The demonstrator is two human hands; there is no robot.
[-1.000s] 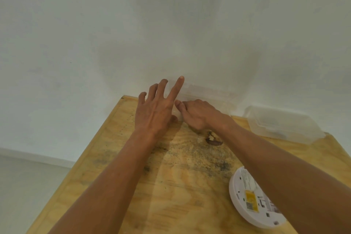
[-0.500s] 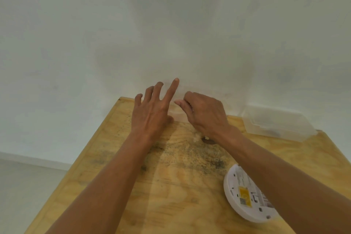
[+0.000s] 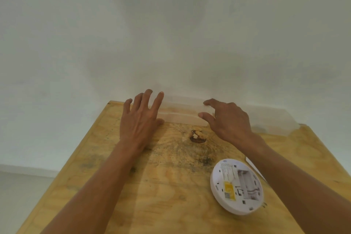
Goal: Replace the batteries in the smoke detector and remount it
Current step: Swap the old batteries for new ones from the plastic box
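Observation:
A round white smoke detector point(image 3: 237, 188) lies back side up on the plywood table point(image 3: 152, 186), at the right near my right forearm; a yellow label and an open battery bay show, with no batteries visible in it. A translucent plastic box point(image 3: 180, 112) stands at the table's far edge against the wall. My left hand point(image 3: 141, 118) rests at the box's left end, fingers spread. My right hand point(image 3: 226, 119) hovers at its right end, thumb and fingers apart and curved toward the box, holding nothing.
A second clear plastic container point(image 3: 271, 121) stands against the wall at the back right. A dark knot point(image 3: 197, 137) marks the wood between my hands. The table's left edge drops to a pale floor point(image 3: 19, 195). A white wall fills the background.
My right hand has moved from beside the left hand to the box's right end and opened. The left hand stayed at the left end. The view has shifted slightly.

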